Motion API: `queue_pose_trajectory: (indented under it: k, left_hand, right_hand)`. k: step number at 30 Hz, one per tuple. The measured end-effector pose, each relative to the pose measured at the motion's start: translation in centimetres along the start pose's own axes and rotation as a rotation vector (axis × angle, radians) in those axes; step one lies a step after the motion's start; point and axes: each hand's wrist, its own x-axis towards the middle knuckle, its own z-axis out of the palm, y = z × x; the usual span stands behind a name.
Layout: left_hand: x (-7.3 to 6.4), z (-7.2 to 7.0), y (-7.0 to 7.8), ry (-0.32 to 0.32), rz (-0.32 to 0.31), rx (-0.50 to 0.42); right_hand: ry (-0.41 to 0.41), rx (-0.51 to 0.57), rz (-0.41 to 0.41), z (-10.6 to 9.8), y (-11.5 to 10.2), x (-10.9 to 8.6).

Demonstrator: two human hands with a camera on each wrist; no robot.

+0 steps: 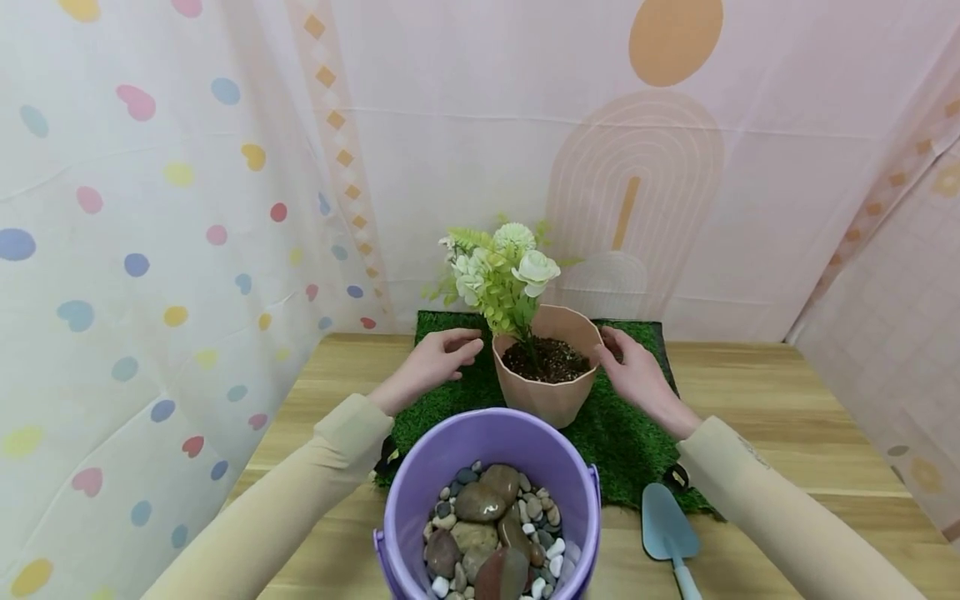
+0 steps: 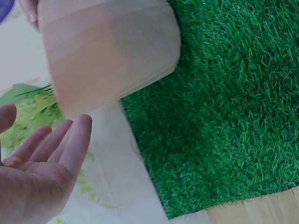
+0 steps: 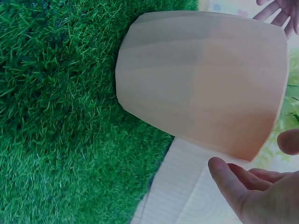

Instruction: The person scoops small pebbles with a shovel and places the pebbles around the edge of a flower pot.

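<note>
A peach-coloured faceted flowerpot (image 1: 547, 398) stands upright on a green artificial grass mat (image 1: 630, 433). Dark soil (image 1: 558, 360) fills part of it, and a bunch of white flowers with green leaves (image 1: 510, 275) rises from the soil, leaning left. My left hand (image 1: 444, 358) is held at the pot's left side, a small gap away, fingers relaxed and palm toward it. On the opposite side my right hand (image 1: 633, 367) has its fingertips right at the rim, with loosely bent fingers. In the right wrist view the thumb (image 3: 289, 141) stands apart from the other fingers.
Close in front is a purple bucket (image 1: 491, 425) holding pebbles and larger stones (image 1: 480, 502). A blue-grey hand trowel (image 1: 667, 523) lies on the wooden table (image 1: 750, 400) at the right, by the mat's edge. Patterned curtains (image 1: 480, 150) hang behind and on both sides.
</note>
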Motion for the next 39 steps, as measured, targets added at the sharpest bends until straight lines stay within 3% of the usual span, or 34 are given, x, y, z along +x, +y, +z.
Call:
queue_pose_trajectory:
  k: [14, 18, 23, 39]
  left_hand:
    - [-4.3, -0.9, -0.4, 0.115, 0.137, 0.136]
    - [-5.4, -1.2, -0.8, 0.164, 0.169, 0.114]
    - [-7.1, -1.2, -1.2, 0.235, 0.2, 0.071]
    - [-12.1, -0.2, -4.0, 0.276, 0.195, 0.117]
  right_hand:
    - [0.003, -0.025, -0.096, -1.2, 0.4, -3.5]
    - [0.0, -0.076, -0.131, -1.5, 0.7, -4.4]
    - [-0.011, -0.12, -0.117, -2.0, 1.5, -5.8]
    - [0.032, -0.278, -0.196, -1.7, 5.7, -11.2]
